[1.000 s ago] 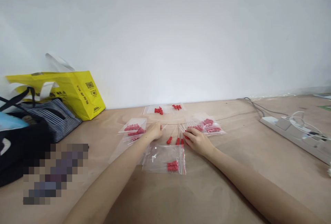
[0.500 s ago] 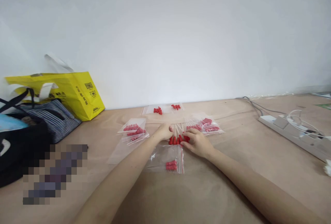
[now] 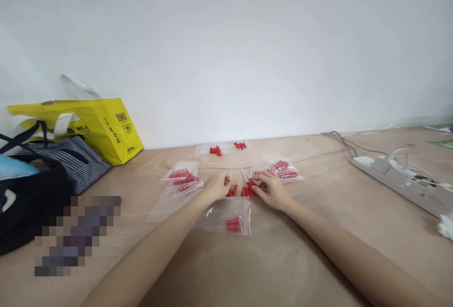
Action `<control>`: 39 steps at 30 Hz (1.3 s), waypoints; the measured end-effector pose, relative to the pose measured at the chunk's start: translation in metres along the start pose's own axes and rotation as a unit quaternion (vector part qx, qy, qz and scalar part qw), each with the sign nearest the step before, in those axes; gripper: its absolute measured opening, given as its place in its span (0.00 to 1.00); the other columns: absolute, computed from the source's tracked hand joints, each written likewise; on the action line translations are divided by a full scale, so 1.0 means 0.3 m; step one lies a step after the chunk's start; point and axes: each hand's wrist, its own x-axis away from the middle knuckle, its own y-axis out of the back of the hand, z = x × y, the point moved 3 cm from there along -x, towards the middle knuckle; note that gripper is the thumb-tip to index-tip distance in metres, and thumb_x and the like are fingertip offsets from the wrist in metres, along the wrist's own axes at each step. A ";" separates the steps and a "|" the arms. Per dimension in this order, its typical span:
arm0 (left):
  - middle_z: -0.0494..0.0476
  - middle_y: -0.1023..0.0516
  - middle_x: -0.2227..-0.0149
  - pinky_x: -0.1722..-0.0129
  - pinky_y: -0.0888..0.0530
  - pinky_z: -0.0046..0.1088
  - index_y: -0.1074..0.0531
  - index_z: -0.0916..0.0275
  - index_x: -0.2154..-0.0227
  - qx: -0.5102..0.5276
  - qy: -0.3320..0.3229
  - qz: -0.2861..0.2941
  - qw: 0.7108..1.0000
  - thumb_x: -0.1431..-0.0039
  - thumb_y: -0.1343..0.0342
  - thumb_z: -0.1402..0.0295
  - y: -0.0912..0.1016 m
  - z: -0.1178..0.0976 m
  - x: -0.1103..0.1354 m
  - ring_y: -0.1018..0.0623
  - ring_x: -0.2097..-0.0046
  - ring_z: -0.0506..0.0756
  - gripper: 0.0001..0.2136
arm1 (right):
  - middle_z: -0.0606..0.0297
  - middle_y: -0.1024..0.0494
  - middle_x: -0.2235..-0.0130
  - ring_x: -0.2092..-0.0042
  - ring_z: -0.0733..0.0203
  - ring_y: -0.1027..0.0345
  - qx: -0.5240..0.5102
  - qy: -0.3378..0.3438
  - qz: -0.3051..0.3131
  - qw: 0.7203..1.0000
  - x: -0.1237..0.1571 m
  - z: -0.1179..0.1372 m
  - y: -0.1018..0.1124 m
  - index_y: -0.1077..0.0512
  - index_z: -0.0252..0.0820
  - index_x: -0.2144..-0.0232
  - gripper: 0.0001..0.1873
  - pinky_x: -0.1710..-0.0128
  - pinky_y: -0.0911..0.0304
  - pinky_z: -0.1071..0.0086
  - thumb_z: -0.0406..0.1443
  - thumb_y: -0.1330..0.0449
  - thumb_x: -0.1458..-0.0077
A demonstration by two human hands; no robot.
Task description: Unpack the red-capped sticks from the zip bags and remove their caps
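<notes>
My left hand (image 3: 216,186) rests at the table's middle with its fingers curled in; what they hold, if anything, is hidden. Just right of its fingertips lie a few red-tipped sticks (image 3: 232,191), thin and pale with thick red ends facing me. My right hand (image 3: 272,191) has thumb and fingers closed around the red ends of more such sticks (image 3: 250,185). Their pale shafts point away towards the wall. Nearest me, below both hands, a clear zip bag (image 3: 219,215) lies flat with several red ends showing at its right side.
Clear bags with red-tipped pieces lie left (image 3: 184,177), right (image 3: 283,170) and by the wall (image 3: 226,149). A yellow bag (image 3: 123,132) and a striped bag (image 3: 85,165) stand at left. A power strip (image 3: 399,186) with cables lies at right.
My left hand has shifted slightly left and away from my right hand. The row of red ends between the hands has split, with a few now apart at the left.
</notes>
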 end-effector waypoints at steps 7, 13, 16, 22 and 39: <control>0.53 0.27 0.75 0.69 0.35 0.27 0.33 0.63 0.77 0.010 -0.002 -0.010 1.000 0.51 0.48 0.69 0.069 0.040 0.092 0.28 0.69 0.53 0.04 | 0.60 0.34 0.62 0.63 0.62 0.36 0.039 -0.010 0.015 0.999 -0.020 0.016 -0.023 0.30 0.41 0.69 0.06 0.62 0.39 0.67 0.36 0.44 0.51; 0.49 0.27 0.79 0.74 0.33 0.23 0.34 0.63 0.76 0.070 0.022 0.031 0.997 0.50 0.48 0.68 0.016 0.018 0.034 0.27 0.74 0.50 0.05 | 0.65 0.31 0.74 0.68 0.62 0.35 -0.032 -0.097 -0.015 0.995 -0.037 -0.001 -0.030 0.36 0.40 0.79 0.07 0.67 0.39 0.68 0.36 0.46 0.52; 0.48 0.27 0.80 0.76 0.33 0.21 0.34 0.64 0.76 0.097 0.026 0.049 0.994 0.50 0.49 0.71 -0.028 -0.004 0.005 0.27 0.76 0.49 0.03 | 0.67 0.30 0.77 0.73 0.63 0.33 -0.153 -0.188 -0.011 0.970 -0.033 -0.030 -0.037 0.37 0.40 0.80 0.10 0.73 0.37 0.71 0.39 0.46 0.52; 0.49 0.26 0.79 0.74 0.33 0.22 0.33 0.64 0.75 0.107 0.030 0.044 0.993 0.52 0.47 0.72 -0.056 -0.015 -0.019 0.27 0.75 0.49 0.01 | 0.67 0.28 0.78 0.77 0.63 0.32 -0.209 -0.279 0.009 0.937 -0.015 -0.059 -0.053 0.38 0.41 0.77 0.09 0.79 0.36 0.72 0.40 0.47 0.52; 0.49 0.28 0.81 0.77 0.34 0.23 0.32 0.65 0.77 0.094 0.025 0.075 0.992 0.53 0.48 0.72 -0.028 0.007 0.000 0.28 0.78 0.50 0.03 | 0.67 0.29 0.76 0.75 0.67 0.40 -0.059 -0.175 -0.052 0.981 -0.013 -0.017 0.018 0.32 0.39 0.79 0.06 0.74 0.44 0.73 0.35 0.45 0.55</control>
